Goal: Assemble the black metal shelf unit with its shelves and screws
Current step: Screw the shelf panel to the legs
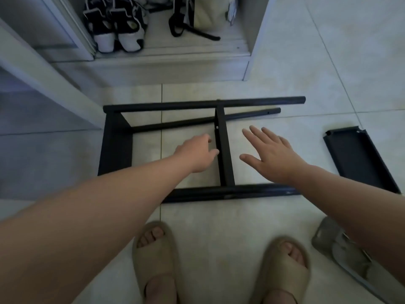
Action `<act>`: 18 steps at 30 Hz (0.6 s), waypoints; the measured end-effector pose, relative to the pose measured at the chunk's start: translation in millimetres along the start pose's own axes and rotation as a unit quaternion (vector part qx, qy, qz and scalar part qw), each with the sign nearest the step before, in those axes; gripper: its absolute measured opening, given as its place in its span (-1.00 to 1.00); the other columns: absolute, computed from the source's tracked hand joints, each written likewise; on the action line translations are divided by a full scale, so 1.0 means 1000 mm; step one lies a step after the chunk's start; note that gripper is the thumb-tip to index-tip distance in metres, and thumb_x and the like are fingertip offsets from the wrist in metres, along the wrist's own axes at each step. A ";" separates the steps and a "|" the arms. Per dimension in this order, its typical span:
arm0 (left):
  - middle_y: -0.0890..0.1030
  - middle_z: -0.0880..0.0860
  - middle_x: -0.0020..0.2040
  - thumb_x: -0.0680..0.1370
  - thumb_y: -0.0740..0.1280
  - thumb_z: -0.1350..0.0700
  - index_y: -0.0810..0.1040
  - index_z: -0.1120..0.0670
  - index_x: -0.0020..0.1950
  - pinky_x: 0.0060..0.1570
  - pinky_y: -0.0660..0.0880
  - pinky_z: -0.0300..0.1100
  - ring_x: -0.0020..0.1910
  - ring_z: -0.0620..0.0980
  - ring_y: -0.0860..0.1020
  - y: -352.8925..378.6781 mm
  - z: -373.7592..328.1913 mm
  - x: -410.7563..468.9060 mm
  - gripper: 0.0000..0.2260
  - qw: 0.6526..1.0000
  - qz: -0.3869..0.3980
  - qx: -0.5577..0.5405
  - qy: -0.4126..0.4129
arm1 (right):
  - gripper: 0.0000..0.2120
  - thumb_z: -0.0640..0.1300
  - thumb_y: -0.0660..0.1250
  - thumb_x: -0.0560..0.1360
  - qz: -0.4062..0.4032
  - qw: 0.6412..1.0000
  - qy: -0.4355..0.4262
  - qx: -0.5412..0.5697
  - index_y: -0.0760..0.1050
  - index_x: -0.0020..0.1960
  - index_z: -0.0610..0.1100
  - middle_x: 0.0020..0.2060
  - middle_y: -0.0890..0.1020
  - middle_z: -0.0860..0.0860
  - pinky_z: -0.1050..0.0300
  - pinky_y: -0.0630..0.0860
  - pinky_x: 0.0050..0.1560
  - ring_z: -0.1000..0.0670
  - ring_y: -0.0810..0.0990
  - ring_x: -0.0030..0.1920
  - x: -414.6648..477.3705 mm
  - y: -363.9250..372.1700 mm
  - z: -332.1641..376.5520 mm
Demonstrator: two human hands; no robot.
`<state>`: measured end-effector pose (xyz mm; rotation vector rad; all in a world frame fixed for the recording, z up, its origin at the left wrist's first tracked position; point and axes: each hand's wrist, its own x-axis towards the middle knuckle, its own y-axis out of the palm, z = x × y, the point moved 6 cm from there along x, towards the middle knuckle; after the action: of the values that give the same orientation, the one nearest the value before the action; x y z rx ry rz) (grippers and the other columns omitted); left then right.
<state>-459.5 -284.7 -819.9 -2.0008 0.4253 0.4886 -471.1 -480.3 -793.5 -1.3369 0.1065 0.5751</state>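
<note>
Nearest to me are two beige foam slides [155, 260] on my feet, planted on the pale tiled floor [219, 218]. One grey see-through plastic piece [341, 249] sits by the right foot, too blurry to say what it is.

The black metal shelf unit [225, 190] lies flat on its side on the tiles. I'd guess that's so the joints face up and nothing tips while it's only half together.

The left hand [197, 152] is right up against the edge of the middle shelf [224, 159] with fingers half-curled. Honestly I can't tell if it has a hold or is just touching. The right hand [274, 154] is spread flat and holding nothing, hovering just on the other side of that shelf, probably ready to steady it.

Shelf count is three:
- the middle one
- the end shelf [116, 145] on the left
- one loose black metal shelf tray [359, 159] parked off to the right, likely waiting its turn

For long posts:
- the near post [197, 194], which might be two lying together
- one slanted post [186, 122] that looks unattached at its right end
- the far post [153, 105]

I can't make out any loose screws.

Beyond all that is a white cupboard [175, 55] holding two black-and-white shoes [118, 29] and one cream bag [208, 16].
</note>
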 end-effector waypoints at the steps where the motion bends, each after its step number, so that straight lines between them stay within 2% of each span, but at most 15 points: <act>1: 0.43 0.07 0.46 0.65 0.22 -0.15 0.29 0.05 0.54 0.37 0.37 0.00 0.41 0.10 0.42 0.013 0.000 -0.009 -0.49 0.999 0.037 -0.029 -0.008 | -0.33 0.27 0.04 0.65 0.011 1.000 -0.003 0.006 -0.09 0.66 0.10 0.65 0.01 0.08 -0.11 -0.02 0.58 -0.05 -0.07 0.64 -0.012 0.006 0.002; 4: 0.43 0.10 0.47 0.65 0.19 -0.19 0.34 0.11 0.53 0.34 0.34 -0.09 0.42 0.11 0.42 0.039 -0.002 -0.023 -0.45 0.992 0.101 -0.074 -0.028 | -0.39 0.23 0.10 0.66 0.060 0.998 0.007 0.023 0.11 0.64 0.04 0.58 0.27 0.02 -0.09 0.17 0.51 -0.08 0.19 0.57 -0.038 0.026 0.002; 6: 0.52 0.14 0.37 0.65 0.20 -0.19 0.47 0.13 0.42 0.26 0.41 -0.11 0.32 0.14 0.51 0.050 -0.003 -0.023 -0.50 0.987 0.114 -0.107 -0.039 | -0.46 0.21 0.14 0.66 0.102 0.995 0.002 0.009 0.26 0.57 0.01 0.46 0.44 0.00 -0.07 0.31 0.41 -0.08 0.38 0.45 -0.050 0.041 0.001; 8: 0.60 0.13 0.24 0.64 0.24 -0.15 0.55 0.14 0.32 0.26 0.48 -0.05 0.19 0.16 0.58 0.058 -0.005 -0.018 -0.57 0.978 0.122 -0.164 -0.050 | -0.51 0.20 0.19 0.64 0.117 0.993 -0.023 -0.017 0.34 0.50 0.03 0.33 0.53 0.03 -0.04 0.35 0.31 -0.07 0.48 0.32 -0.055 0.053 -0.002; 12: 0.67 0.13 0.14 0.61 0.34 -0.04 0.60 0.13 0.22 0.11 0.53 -0.09 0.08 0.15 0.64 0.074 -0.006 -0.007 -0.70 0.959 0.139 -0.237 -0.065 | -0.61 0.17 0.21 0.64 0.084 0.995 -0.045 -0.042 0.42 0.40 0.04 0.20 0.58 0.05 0.00 0.35 0.19 -0.06 0.54 0.19 -0.046 0.059 -0.008; 15: 0.68 0.13 0.10 0.58 0.39 -0.04 0.59 0.13 0.18 0.21 0.56 0.01 0.09 0.17 0.65 0.080 -0.006 -0.002 -0.71 0.954 0.141 -0.252 -0.075 | -0.67 0.17 0.19 0.65 0.075 0.994 -0.045 -0.058 0.49 0.31 0.04 0.10 0.60 0.06 0.05 0.33 0.10 -0.05 0.56 0.11 -0.036 0.059 -0.011; 18: 0.69 0.13 0.09 0.55 0.40 -0.09 0.58 0.13 0.19 0.22 0.54 0.06 0.10 0.17 0.65 0.079 -0.008 -0.003 -0.65 0.954 0.162 -0.240 -0.082 | -0.71 0.19 0.18 0.65 0.068 0.994 -0.049 -0.068 0.52 0.21 0.06 0.01 0.59 0.08 0.04 0.33 0.09 -0.04 0.57 0.04 -0.035 0.060 -0.013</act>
<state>-499.1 -327.0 -874.4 -2.3379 0.5759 1.0372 -525.0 -497.0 -836.1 -1.4386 0.0783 0.7735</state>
